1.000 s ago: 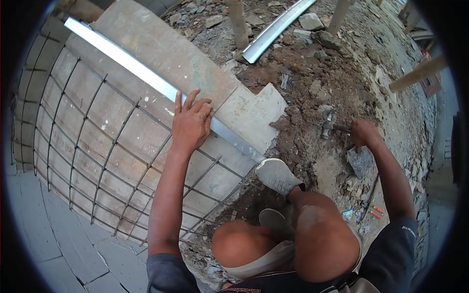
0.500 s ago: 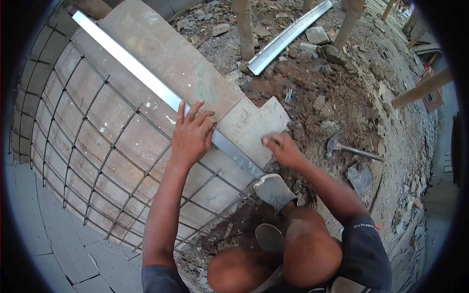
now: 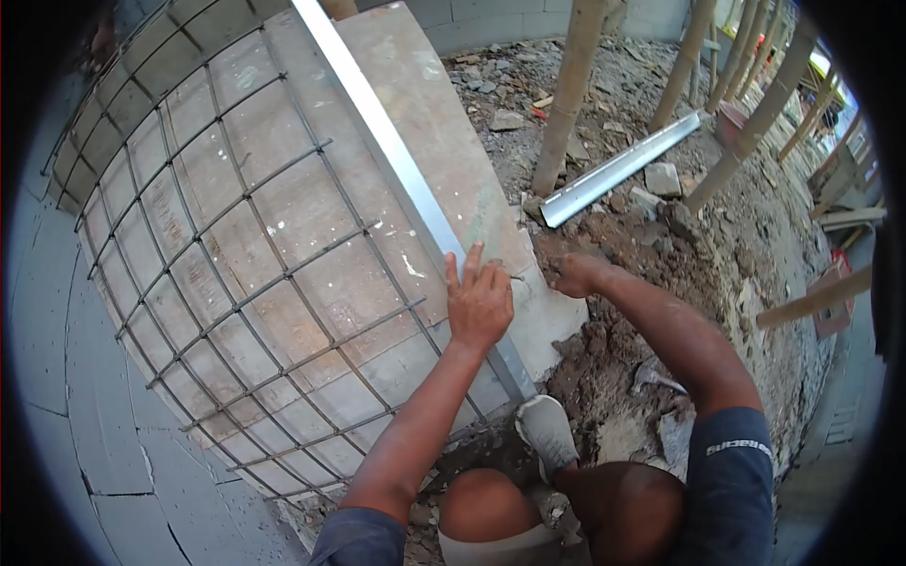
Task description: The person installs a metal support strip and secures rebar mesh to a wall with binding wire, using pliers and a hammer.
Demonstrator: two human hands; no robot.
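A long shiny metal bar (image 3: pixel 392 165) lies slanting across a worn, paint-spotted board (image 3: pixel 396 85), its near end by a shoe (image 3: pixel 545 429). My left hand (image 3: pixel 479 300) rests on the bar with fingers spread. To its right, my right hand (image 3: pixel 580 274) hovers over the board's edge with fingers curled together; what they pinch, if anything, is hidden. Between the hands shows a small thin piece (image 3: pixel 517 276), too small to name. A grid of tied steel rods (image 3: pixel 283 278) covers the board's left part.
A hammer (image 3: pixel 658 377) lies on the rubble to the right, partly behind my right arm. Farther back is a second metal channel (image 3: pixel 618 170) among upright bamboo poles (image 3: pixel 569 94). Grey blocks (image 3: pixel 113 415) form the surface at left. Soil and broken stones surround the board.
The view has swung, so the bar and board appear farther right and steeper. My left hand stays on the bar. My right hand has moved forward along the board's edge.
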